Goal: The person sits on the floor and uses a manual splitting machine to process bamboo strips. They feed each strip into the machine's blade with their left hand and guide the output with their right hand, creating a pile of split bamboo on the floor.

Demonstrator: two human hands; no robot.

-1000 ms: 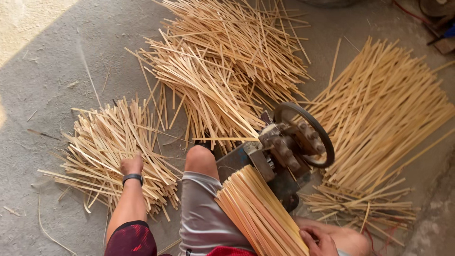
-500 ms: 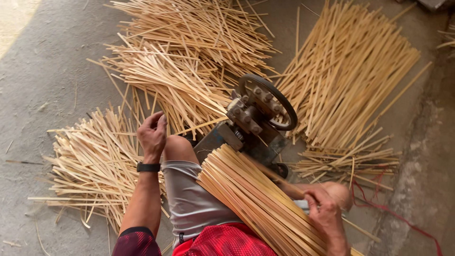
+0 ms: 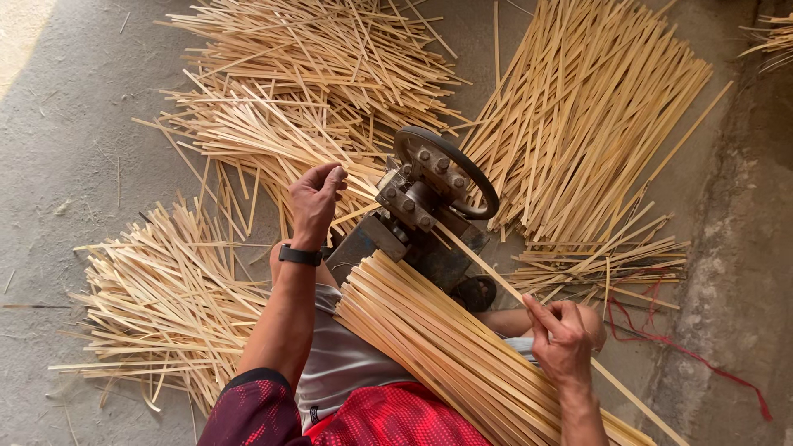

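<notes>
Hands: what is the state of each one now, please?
Left hand: loosely curled above the small machine; holds nothing visible.
Right hand: closed, pinching one bamboo strip.

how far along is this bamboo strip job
Done: thin strips lie heaped beyond the small wheeled machine and in the left pile. In hand: the right hand pinches one strip, the left hand is beside the machine. Left: the lap bundle.

Thick bundle of pale bamboo strips [image 3: 446, 347] lying diagonally across lap, upper ends at dark metal hand-cranked machine [image 3: 429, 206]; single long strip [image 3: 487, 268] slanting from machine toward lower right.
</notes>
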